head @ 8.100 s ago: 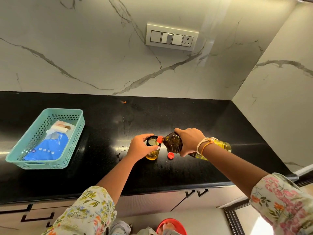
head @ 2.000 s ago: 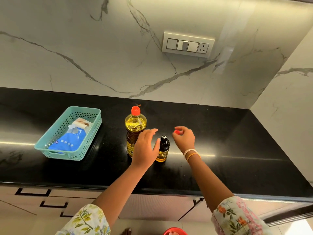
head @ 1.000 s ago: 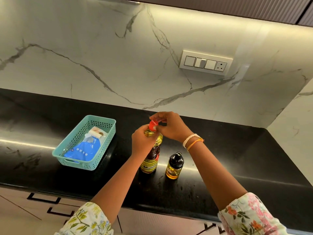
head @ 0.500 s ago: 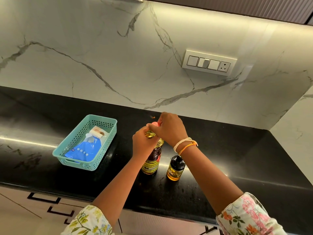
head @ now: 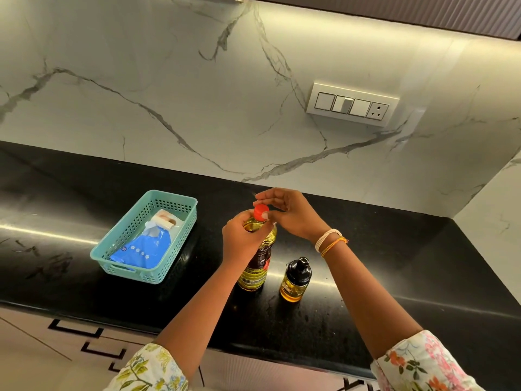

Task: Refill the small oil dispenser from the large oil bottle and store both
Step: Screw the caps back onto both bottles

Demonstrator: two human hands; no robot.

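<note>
Fingers, right hand (head: pixel 293 215): thumb and fingertips meet at the red cap (head: pixel 261 212), the thumb tip plainly against its side; the other fingers arch over it, loosely spread. Whether they squeeze or only touch, I cannot tell.
Fingers, left hand (head: pixel 242 238): curled round the shoulder of the large oil bottle (head: pixel 255 266), just below the cap, clamped on it.
Bottle axis: upright on the black table (head: pixel 423 277), long axis vertical, cap at the 12 o'clock end, base at 6 o'clock.
Cap from right fingers: at about 9 o'clock from the palm, touching the fingertips.
Small oil dispenser (head: pixel 296 279): stands upright at about 4 o'clock from the bottle base, near but apart, black top on, untouched.
Nearer hand: right forearm passes above the dispenser, so the right hand looks the handier for it.
Teal basket (head: pixel 180 238): at 9 o'clock from the bottle, holding a blue pouch (head: pixel 146 249).
Judgement: pouring looks done; cap tightening in hand, storing not yet begun.
</note>
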